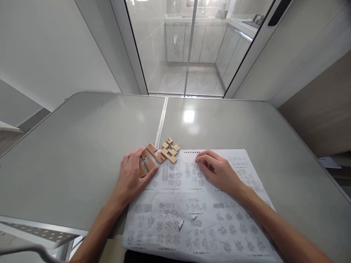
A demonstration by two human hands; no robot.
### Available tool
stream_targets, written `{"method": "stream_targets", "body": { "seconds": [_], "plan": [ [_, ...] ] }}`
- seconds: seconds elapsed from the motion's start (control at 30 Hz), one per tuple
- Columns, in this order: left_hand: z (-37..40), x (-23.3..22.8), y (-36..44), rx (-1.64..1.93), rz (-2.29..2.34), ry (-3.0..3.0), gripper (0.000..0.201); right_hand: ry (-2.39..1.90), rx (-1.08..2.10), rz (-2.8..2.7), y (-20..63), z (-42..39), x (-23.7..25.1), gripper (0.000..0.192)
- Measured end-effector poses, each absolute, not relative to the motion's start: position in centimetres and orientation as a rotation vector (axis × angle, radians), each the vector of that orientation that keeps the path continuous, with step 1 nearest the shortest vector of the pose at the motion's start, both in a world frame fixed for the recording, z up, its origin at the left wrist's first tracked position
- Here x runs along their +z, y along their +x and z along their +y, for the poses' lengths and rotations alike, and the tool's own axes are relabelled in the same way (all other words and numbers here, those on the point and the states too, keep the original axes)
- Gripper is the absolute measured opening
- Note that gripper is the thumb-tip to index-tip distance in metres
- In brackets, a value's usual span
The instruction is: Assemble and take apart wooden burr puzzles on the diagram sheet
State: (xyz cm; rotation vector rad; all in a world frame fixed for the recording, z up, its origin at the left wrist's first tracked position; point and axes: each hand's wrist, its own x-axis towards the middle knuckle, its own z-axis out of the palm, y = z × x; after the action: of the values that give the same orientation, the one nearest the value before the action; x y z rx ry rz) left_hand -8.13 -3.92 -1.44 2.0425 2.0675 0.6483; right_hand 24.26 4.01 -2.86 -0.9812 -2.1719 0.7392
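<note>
Several flat brown wooden puzzle pieces (148, 162) with notched cut-outs lie at the top left corner of the printed sheet. My left hand (131, 168) is closed around their left side, thumb at the near edge and fingers over the far edge, partly hiding them. One darker notched piece (155, 153) lies just right of that hand, marked with a small figure. Beside it sit lighter wooden pieces (170, 150), close together. My right hand (216, 168) rests on the sheet with fingers curled together, and nothing shows in them.
The large printed paper sheet (175, 197), covered in small line diagrams, lies on the grey folding table (233, 124). Two small torn spots (181, 225) show in the paper. A metal seam (161, 120) crosses the table. Beyond it stands a glass door (189, 47).
</note>
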Motion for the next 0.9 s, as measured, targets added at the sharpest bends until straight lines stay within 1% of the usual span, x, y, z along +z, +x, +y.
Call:
{"method": "stream_targets", "body": {
  "seconds": [0.27,0.47,0.7,0.9],
  "plan": [
    [-4.2,-1.5,-8.3,0.665,2.087,2.157,0.067,-0.984,0.74,-2.165,24.1,4.0,-2.7,0.021],
    [-5.0,-1.3,-8.3,0.621,2.116,2.193,0.073,-0.981,0.737,-2.172,24.1,3.9,-2.5,0.022],
    [-7.9,-1.3,-6.9,0.616,2.088,2.224,0.077,-0.986,0.756,-2.174,24.1,4.1,-2.5,0.021],
    [-10.0,-1.3,-4.9,0.638,1.965,2.358,0.078,-0.991,0.763,-2.174,24.2,4.0,-2.5,0.021]
  ]
}}
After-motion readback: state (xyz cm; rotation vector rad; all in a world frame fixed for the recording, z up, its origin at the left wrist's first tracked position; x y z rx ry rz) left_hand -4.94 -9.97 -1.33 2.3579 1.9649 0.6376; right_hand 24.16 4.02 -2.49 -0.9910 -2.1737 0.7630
